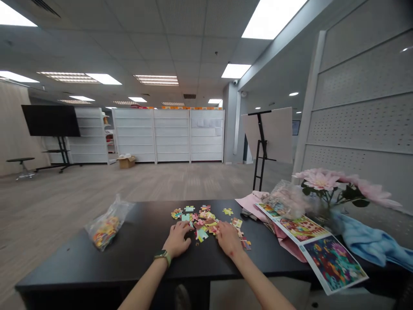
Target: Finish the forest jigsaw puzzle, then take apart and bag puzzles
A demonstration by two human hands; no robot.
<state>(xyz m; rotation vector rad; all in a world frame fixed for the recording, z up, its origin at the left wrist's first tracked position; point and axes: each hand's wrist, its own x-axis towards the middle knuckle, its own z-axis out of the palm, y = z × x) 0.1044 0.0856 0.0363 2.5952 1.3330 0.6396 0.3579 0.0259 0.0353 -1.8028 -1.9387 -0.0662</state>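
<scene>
A loose heap of colourful jigsaw puzzle pieces (pixel 201 222) lies on the black table, some overlapping and several scattered around its edges. My left hand (pixel 177 239) rests palm down at the heap's left side, thumb apart from the fingers, with a watch on the wrist. Nothing shows in its grasp. On the right side of the heap, my right hand (pixel 228 238) lies over some pieces with its fingertips touching them. Its fingers look extended, though the fingertips are partly hidden. A pale green piece (pixel 201 234) sits between the two hands.
A clear plastic bag (pixel 109 224) holding more pieces lies on the table's left. To the right are printed picture sheets (pixel 334 260), pink cloth (pixel 292 247), crumpled plastic (pixel 287 198), pink flowers (pixel 322 180) and a blue cloth (pixel 371 239). An easel (pixel 262 150) stands beyond the table.
</scene>
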